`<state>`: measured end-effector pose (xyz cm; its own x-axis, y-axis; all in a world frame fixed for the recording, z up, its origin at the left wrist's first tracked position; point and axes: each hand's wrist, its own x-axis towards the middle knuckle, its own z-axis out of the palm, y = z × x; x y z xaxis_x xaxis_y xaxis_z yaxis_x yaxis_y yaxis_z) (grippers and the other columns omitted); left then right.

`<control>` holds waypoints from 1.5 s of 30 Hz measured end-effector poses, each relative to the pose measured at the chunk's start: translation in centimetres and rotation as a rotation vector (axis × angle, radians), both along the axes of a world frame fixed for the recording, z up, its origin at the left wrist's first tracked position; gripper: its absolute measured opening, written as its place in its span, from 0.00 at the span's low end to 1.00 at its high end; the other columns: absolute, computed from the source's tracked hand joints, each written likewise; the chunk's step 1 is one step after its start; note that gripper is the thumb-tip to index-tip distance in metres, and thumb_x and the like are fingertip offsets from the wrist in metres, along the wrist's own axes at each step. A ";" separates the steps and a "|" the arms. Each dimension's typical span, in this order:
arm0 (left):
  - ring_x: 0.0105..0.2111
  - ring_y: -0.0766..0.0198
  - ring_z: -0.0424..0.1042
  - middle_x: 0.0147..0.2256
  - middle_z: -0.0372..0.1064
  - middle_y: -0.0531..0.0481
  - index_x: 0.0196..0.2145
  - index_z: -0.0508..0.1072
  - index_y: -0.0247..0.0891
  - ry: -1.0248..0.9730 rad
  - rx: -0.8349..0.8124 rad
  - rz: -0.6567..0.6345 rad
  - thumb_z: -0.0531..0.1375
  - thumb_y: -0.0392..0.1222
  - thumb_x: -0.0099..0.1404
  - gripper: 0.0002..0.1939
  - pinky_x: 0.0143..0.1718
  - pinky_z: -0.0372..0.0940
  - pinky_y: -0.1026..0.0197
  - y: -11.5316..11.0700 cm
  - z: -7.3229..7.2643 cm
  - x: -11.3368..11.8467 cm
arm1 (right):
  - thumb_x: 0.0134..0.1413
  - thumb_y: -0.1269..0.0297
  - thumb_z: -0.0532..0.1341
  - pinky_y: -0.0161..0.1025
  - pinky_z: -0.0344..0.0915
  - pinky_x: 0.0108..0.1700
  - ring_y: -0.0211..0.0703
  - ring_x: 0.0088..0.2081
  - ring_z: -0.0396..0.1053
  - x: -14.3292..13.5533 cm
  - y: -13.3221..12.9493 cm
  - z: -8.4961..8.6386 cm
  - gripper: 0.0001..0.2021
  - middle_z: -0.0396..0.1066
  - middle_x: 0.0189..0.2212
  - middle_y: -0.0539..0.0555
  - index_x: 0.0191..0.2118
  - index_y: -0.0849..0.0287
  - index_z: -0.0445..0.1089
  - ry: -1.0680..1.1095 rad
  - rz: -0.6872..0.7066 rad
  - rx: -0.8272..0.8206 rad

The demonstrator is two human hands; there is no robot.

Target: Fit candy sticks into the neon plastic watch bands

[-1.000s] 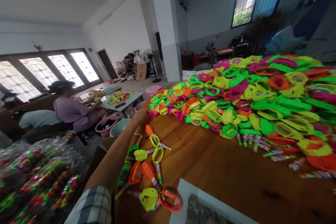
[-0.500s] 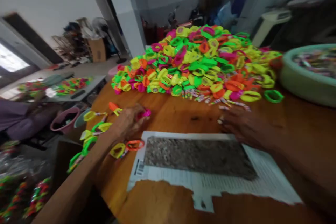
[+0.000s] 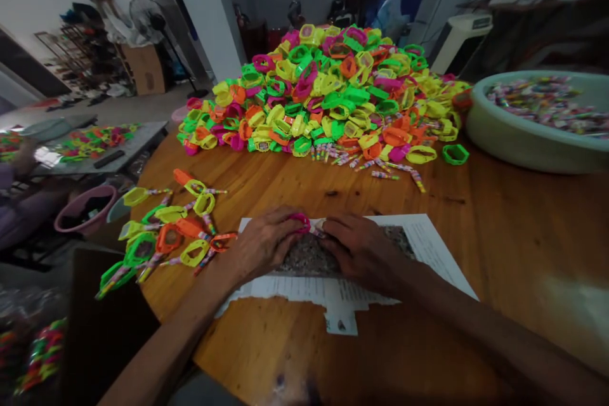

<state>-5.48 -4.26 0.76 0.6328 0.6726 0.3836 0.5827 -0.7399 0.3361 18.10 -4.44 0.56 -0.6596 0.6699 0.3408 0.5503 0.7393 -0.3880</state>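
Observation:
Over a dark speckled slab (image 3: pixel 304 258), my left hand (image 3: pixel 263 240) pinches a magenta plastic toy watch (image 3: pixel 301 222). My right hand (image 3: pixel 364 244) meets it from the other side, its fingers closed on a small wrapped candy stick (image 3: pixel 318 231) at the watch's end. The fingertips hide where the two pieces touch. Printed white paper (image 3: pixel 435 247) lies under the slab. Left of my left hand is a loose group of toy watches with candy sticks attached, among them a yellow watch (image 3: pixel 194 254) and an orange one (image 3: pixel 170 238).
A large heap of neon toy watches (image 3: pixel 333 95) covers the back of the wooden table (image 3: pixel 514 222), with loose candy sticks (image 3: pixel 412 174) at its front. A pale green basin (image 3: pixel 537 146) of candy sticks stands right. Beyond the left edge are a pink tub (image 3: pixel 85 209) and a seated person's sleeve.
Both hands have come together over the slab, the left bringing the magenta watch rightward, the right moving in from near the heap with a candy stick. The camera view has shifted.

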 end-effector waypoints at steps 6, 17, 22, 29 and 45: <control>0.53 0.56 0.70 0.53 0.71 0.40 0.49 0.73 0.36 -0.024 0.035 0.037 0.55 0.34 0.69 0.13 0.53 0.69 0.51 -0.7 -0.5 0.0 | 0.63 0.72 0.54 0.41 0.61 0.40 0.44 0.38 0.63 -0.3 0.1 -0.7 0.05 0.67 0.36 0.56 0.39 0.61 0.67 0.109 -0.024 0.004; 0.50 0.57 0.71 0.53 0.70 0.40 0.48 0.74 0.36 -0.059 0.038 0.037 0.55 0.33 0.69 0.12 0.50 0.70 0.53 -0.7 -0.9 0.0 | 0.63 0.72 0.52 0.41 0.59 0.37 0.43 0.35 0.61 -0.4 -0.1 -0.1 0.08 0.65 0.33 0.56 0.35 0.60 0.66 -0.046 0.016 0.022; 0.50 0.57 0.70 0.53 0.70 0.40 0.48 0.73 0.35 -0.052 0.040 0.033 0.55 0.32 0.69 0.12 0.50 0.70 0.53 -0.8 -0.6 0.2 | 0.54 0.80 0.53 0.45 0.60 0.37 0.47 0.34 0.60 -0.5 -0.6 0.6 0.11 0.65 0.35 0.59 0.37 0.63 0.69 -0.332 0.039 0.149; 0.52 0.57 0.69 0.55 0.68 0.41 0.51 0.71 0.35 -0.025 0.041 0.026 0.53 0.31 0.69 0.14 0.53 0.69 0.53 -0.8 -0.6 0.0 | 0.51 0.80 0.53 0.46 0.59 0.28 0.52 0.33 0.61 -1.3 -0.9 1.5 0.12 0.65 0.33 0.61 0.38 0.66 0.71 -0.512 0.083 0.319; 0.54 0.59 0.68 0.55 0.67 0.44 0.52 0.69 0.41 0.015 0.160 0.079 0.54 0.32 0.69 0.15 0.55 0.68 0.55 -0.8 -1.7 -1.8 | 0.60 0.71 0.55 0.42 0.55 0.29 0.45 0.33 0.62 -2.1 0.1 2.1 0.06 0.67 0.33 0.56 0.37 0.60 0.69 -0.510 0.086 0.183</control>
<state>-7.26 -5.06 -0.96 0.5866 0.6516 0.4809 0.6454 -0.7348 0.2084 16.00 -4.29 2.70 -0.8215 0.5660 0.0691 0.5695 0.8204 0.0509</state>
